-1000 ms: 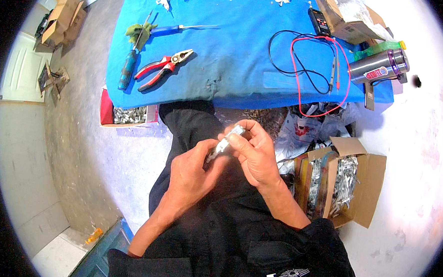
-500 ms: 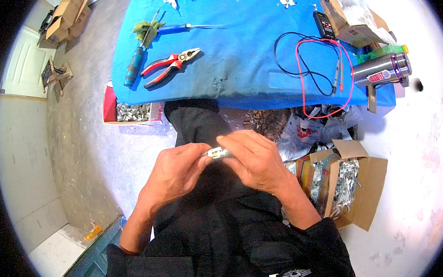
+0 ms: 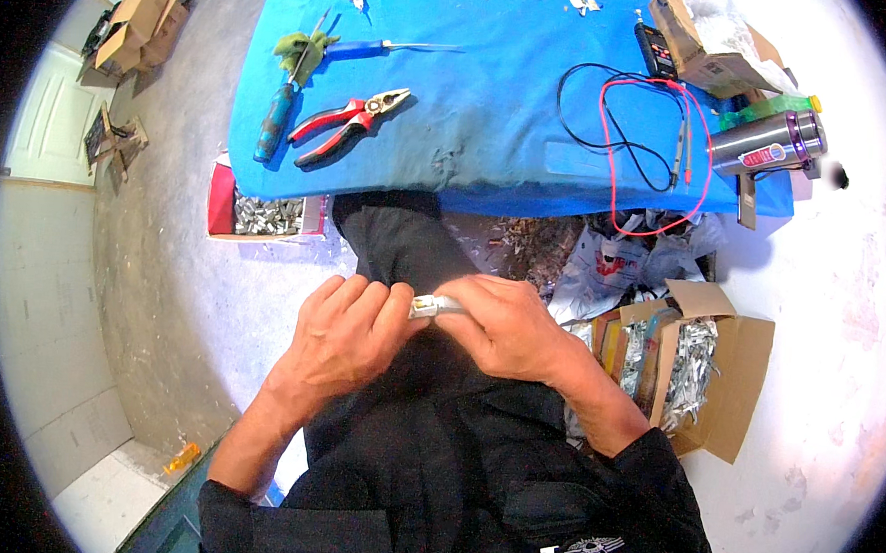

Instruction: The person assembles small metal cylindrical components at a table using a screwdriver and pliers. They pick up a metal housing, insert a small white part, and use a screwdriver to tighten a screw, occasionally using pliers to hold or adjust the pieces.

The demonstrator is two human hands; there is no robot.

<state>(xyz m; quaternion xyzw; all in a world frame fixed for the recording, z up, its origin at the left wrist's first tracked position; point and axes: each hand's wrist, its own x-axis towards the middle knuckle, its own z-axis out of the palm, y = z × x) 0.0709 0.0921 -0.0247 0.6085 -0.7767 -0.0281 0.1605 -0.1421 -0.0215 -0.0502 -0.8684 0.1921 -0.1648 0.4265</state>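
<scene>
While we are sitting near the blue tabletop, we are holding a small white-and-silver part over our lap, between both hands. Our left hand is pinching its left end, fingers closed on it; our right hand is wrapping over its right end, also clamped on it. Both hands are touching each other around the part, so most of it is hidden and we cannot tell what kind of part it is.

On the tabletop, far left, red-handled pliers are lying beside a blue-handled screwdriver. Far right, a black meter with red and black leads is lying near a metal flask. On the floor, a red box of metal pieces is sitting at left, and an open cardboard box of silvery parts is standing just right of our right forearm.
</scene>
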